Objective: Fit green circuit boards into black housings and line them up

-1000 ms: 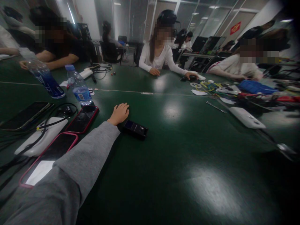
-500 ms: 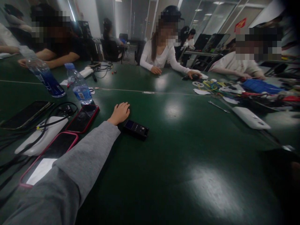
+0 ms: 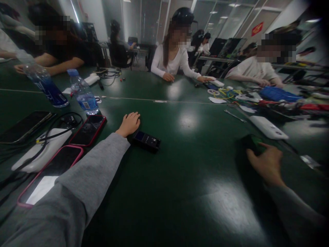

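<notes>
A person's left hand (image 3: pixel 129 123) lies at left, palm down, fingers slightly apart, just beside a black device (image 3: pixel 146 141) on the green table (image 3: pixel 190 181). At right, the right hand (image 3: pixel 268 163) is clasped around a dark, blurred object (image 3: pixel 253 142). A loose grip could drop it; swinging far could knock the white slab (image 3: pixel 268 127). Open room lies between the hands; phones (image 3: pixel 88 130) crowd the left.

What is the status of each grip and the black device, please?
Left grip palm-down beside black device. Right grip holding dark object. Device flat on table. Phones near left sleeve.
</notes>
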The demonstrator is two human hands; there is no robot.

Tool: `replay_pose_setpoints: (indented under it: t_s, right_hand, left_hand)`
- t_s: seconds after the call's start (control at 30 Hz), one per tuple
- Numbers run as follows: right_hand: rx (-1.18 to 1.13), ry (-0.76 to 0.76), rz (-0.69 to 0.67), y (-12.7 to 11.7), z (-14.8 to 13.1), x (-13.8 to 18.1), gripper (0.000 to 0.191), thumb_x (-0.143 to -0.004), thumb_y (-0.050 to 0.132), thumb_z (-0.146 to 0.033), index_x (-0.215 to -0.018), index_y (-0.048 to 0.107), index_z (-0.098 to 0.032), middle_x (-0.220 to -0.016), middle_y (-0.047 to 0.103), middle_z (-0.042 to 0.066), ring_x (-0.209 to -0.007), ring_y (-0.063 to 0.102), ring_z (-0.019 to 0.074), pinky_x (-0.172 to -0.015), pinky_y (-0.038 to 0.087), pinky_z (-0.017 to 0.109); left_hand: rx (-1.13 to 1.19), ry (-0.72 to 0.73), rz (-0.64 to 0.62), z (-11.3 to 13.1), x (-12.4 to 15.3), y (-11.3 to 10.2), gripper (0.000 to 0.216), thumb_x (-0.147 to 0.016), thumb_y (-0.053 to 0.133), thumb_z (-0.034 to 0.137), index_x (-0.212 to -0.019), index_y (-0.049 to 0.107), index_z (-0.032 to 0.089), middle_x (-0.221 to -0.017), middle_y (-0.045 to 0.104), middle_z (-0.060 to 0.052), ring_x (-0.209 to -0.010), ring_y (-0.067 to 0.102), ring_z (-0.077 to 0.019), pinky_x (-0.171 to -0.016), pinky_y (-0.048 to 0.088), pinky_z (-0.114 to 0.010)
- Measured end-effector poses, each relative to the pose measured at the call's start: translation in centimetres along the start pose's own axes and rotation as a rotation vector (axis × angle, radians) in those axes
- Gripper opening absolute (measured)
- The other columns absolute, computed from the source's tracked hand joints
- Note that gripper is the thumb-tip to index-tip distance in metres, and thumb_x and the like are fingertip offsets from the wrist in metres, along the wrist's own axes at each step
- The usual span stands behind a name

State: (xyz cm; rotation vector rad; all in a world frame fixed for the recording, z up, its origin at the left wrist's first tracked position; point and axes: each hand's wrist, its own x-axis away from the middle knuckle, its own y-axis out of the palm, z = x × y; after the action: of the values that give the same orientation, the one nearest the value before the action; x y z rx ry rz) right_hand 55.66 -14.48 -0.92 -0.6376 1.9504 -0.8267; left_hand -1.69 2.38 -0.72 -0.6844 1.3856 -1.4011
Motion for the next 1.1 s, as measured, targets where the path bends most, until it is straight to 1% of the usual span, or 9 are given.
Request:
replay_pose_setpoints:
  t_s: [0.1, 0.2, 0.3, 0.37, 0.47, 0.57, 0.73, 0.97, 1.1]
  right_hand:
    - [-0.154, -0.165, -0.118, 5.2, -8.2, -0.3, 0.069, -0.077, 0.053, -0.056, -0.125, 0.058, -0.007, -0.120, 0.055, 0.031, -0.124, 0.050, 0.0457, -0.106, 0.043, 0.061]
    - [-0.360, -0.365, -0.229, 8.9, -18.6, 0.9, 0.060, -0.079, 0.054, -0.041, -0.130, 0.054, -0.009, -0.125, 0.054, 0.025, -0.121, 0.054, 0.0391, -0.107, 0.044, 0.059]
    - [-0.549, -0.605, -0.387, 10.5, -26.7, 2.9, 0.052, -0.086, 0.053, -0.033, -0.135, 0.050, -0.017, -0.129, 0.052, 0.019, -0.122, 0.055, 0.0326, -0.109, 0.045, 0.055]
    - [-0.585, -0.735, -0.475, 10.7, -29.7, 4.2, 0.052, -0.092, 0.053, -0.033, -0.141, 0.046, -0.022, -0.138, 0.048, 0.017, -0.129, 0.052, 0.0320, -0.109, 0.045, 0.056]
    - [-0.494, -0.837, -0.504, 10.3, -31.1, 5.5, 0.060, -0.099, 0.051, -0.042, -0.155, 0.029, -0.032, -0.152, 0.038, 0.013, -0.138, 0.044, 0.0357, -0.110, 0.041, 0.063]
    - [-0.458, -0.816, -0.472, 10.4, -30.7, 5.9, 0.067, -0.103, 0.047, -0.052, -0.160, 0.015, -0.036, -0.152, 0.037, 0.014, -0.140, 0.042, 0.0375, -0.107, 0.044, 0.065]
    - [-0.471, -0.786, -0.498, 11.1, -30.3, 5.7, 0.069, -0.103, 0.043, -0.057, -0.160, 0.017, -0.028, -0.147, 0.039, 0.019, -0.138, 0.044, 0.0389, -0.102, 0.049, 0.064]
    - [-0.446, -0.751, -0.511, 10.9, -30.6, 5.9, 0.074, -0.102, 0.044, -0.053, -0.161, 0.011, -0.023, -0.149, 0.039, 0.021, -0.138, 0.044, 0.0402, -0.104, 0.048, 0.064]
    - [-0.431, -0.749, -0.490, 10.5, -30.7, 6.0, 0.070, -0.102, 0.045, -0.048, -0.160, 0.014, -0.023, -0.146, 0.041, 0.020, -0.136, 0.045, 0.0391, -0.104, 0.049, 0.063]
  left_hand:
    - [0.009, -0.001, -0.012, -0.2, -0.2, 0.1, 0.049, -0.104, 0.035, 0.030, -0.148, 0.051, 0.014, -0.159, 0.047, -0.014, -0.148, 0.042, -0.0307, -0.121, 0.032, -0.058]
    - [0.019, 0.000, -0.007, -0.3, -0.3, 0.1, 0.048, -0.104, 0.035, 0.030, -0.148, 0.051, 0.018, -0.159, 0.048, -0.013, -0.148, 0.043, -0.0312, -0.120, 0.032, -0.060]
    - [0.016, 0.002, 0.005, -0.3, -0.3, 0.2, 0.047, -0.104, 0.037, 0.029, -0.147, 0.052, 0.017, -0.158, 0.049, -0.014, -0.147, 0.044, -0.0319, -0.120, 0.033, -0.060]
    - [0.013, 0.006, 0.014, -0.3, -0.3, 0.3, 0.046, -0.104, 0.038, 0.029, -0.146, 0.053, 0.017, -0.158, 0.049, -0.014, -0.146, 0.044, -0.0320, -0.120, 0.034, -0.059]
    - [0.012, 0.018, 0.026, -0.5, -0.3, 0.5, 0.046, -0.103, 0.040, 0.026, -0.146, 0.053, 0.017, -0.157, 0.050, -0.014, -0.146, 0.045, -0.0316, -0.120, 0.034, -0.058]
    - [0.023, 0.027, 0.024, -0.7, -0.4, 0.7, 0.046, -0.102, 0.041, 0.024, -0.146, 0.053, 0.016, -0.157, 0.050, -0.015, -0.146, 0.045, -0.0323, -0.119, 0.034, -0.060]
    - [0.030, 0.022, 0.024, -0.8, -0.5, 0.9, 0.047, -0.101, 0.041, 0.024, -0.147, 0.052, 0.017, -0.157, 0.050, -0.015, -0.145, 0.045, -0.0324, -0.119, 0.034, -0.059]
    - [0.052, 0.074, 0.046, -0.4, -0.4, 0.0, 0.062, -0.100, 0.043, 0.019, -0.161, 0.032, 0.027, -0.157, 0.049, -0.011, -0.141, 0.049, -0.0291, -0.114, 0.040, -0.055]
    - [0.071, 0.137, 0.067, -0.7, -0.6, 0.0, 0.059, -0.096, 0.045, 0.015, -0.154, 0.043, 0.020, -0.152, 0.055, -0.013, -0.134, 0.054, -0.0283, -0.111, 0.045, -0.050]
